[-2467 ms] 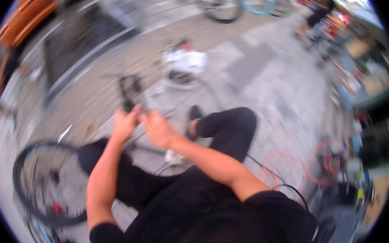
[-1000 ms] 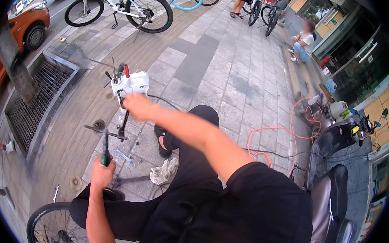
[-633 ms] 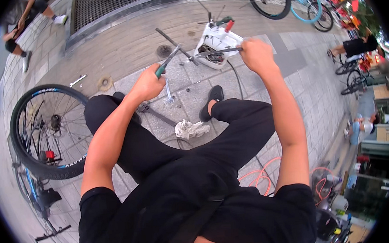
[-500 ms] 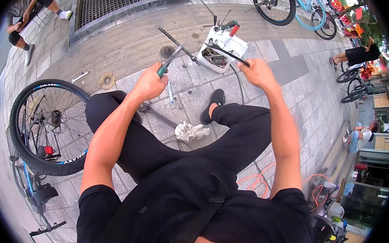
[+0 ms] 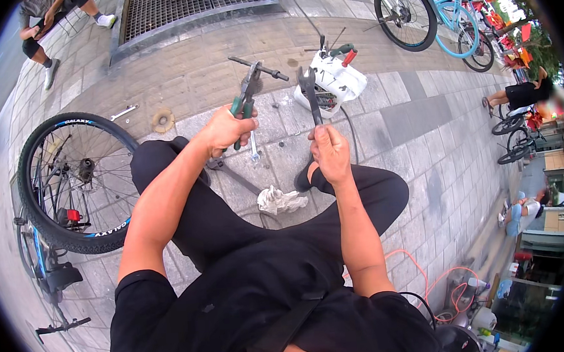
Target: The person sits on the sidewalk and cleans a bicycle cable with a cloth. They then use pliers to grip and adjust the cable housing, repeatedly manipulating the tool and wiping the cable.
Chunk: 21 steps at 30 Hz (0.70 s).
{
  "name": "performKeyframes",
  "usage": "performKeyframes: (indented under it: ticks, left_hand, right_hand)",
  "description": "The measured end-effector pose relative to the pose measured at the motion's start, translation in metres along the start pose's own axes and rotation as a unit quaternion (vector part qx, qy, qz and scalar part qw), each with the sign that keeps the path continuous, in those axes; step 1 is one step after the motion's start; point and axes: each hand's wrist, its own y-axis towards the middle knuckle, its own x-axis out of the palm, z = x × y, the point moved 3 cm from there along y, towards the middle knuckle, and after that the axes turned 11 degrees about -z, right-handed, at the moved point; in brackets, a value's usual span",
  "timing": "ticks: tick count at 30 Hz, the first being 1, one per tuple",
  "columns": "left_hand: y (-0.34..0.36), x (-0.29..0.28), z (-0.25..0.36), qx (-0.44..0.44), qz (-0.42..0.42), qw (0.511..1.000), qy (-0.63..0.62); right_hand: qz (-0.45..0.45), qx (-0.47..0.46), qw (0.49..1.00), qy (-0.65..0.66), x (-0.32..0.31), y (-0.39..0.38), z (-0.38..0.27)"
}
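My left hand (image 5: pixel 229 128) is wrapped round the green-handled pliers (image 5: pixel 236 106). A dark threaded-looking rod (image 5: pixel 273 74), perhaps a wheel axle, crosses at their jaws and appears clamped there. In my right hand (image 5: pixel 331 151) is a dark open-end wrench (image 5: pixel 313 98), its forked head pointing up and away, a little right of the rod and apart from it. Behind the wrench stands a white tub (image 5: pixel 353 83) of tools. A silver spanner (image 5: pixel 254 146) lies on the paving below the pliers, and part of a toothed sprocket shows behind the jaws.
A bicycle wheel (image 5: pixel 80 169) and bike lie at my left. A large wrench (image 5: pixel 236 176) and white rag (image 5: pixel 281 201) lie between my legs. Another spanner (image 5: pixel 124 112) and a tan ring (image 5: pixel 162 121) are farther left. Parked bikes, a grate and people are beyond.
My right hand has swung left and nearer, turning the wrench upright. The pliers and rod have tilted, with the rod now flatter. The view has shifted slightly.
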Motion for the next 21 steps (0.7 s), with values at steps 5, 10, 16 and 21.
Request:
performKeyframes:
  ticks: [5, 10, 16, 21]
  left_hand:
    - [-0.009, 0.006, 0.005, -0.001, -0.082, 0.992, -0.098]
    - [-0.011, 0.013, 0.006, 0.010, -0.152, 0.980, -0.130]
    - [-0.010, 0.017, 0.002, 0.008, -0.193, 0.968, -0.162]
    - [-0.015, 0.022, 0.005, 0.000, -0.218, 0.958, -0.186]
  right_hand:
    - [-0.049, -0.010, 0.999, 0.000, -0.004, 0.001, 0.010]
    - [-0.077, -0.038, 0.994, -0.073, -0.001, 0.013, 0.000]
    - [-0.091, -0.045, 0.992, -0.069, -0.002, 0.023, -0.004]
    - [-0.109, -0.015, 0.994, -0.014, 0.003, 0.027, -0.005]
